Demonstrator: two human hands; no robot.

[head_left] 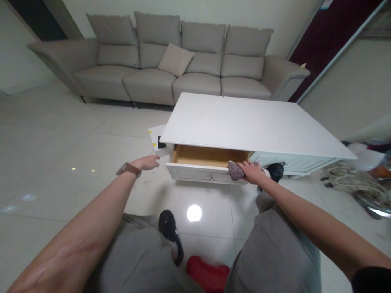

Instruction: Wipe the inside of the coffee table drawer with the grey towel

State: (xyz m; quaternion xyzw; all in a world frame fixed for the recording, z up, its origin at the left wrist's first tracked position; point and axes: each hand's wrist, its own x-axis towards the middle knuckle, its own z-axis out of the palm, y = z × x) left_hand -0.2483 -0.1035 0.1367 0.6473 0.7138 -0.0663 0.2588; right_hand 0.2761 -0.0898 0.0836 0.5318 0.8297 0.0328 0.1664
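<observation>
My right hand [251, 172] is closed around a purple-grey cloth [235, 171] at the right end of an open drawer's front [195, 172]. The cloth lies over the drawer front's top edge. The drawer belongs to a white coffee table [238, 120] and is pulled out, showing a bare wooden inside [210, 154]. To the left of the drawer, my left hand [148, 162] hovers over the floor with its fingers loosely stretched out. Nothing is in it, and a watch [130, 169] sits on that wrist.
A grey sofa [152, 81] with a loose cushion [176, 59] stands behind the table. A white box [157, 134] with yellow marks is at the table's left. Below me, a red object [207, 273] rests on the tiled floor [76, 142]. Metal-framed clutter [357, 179] lies at the right.
</observation>
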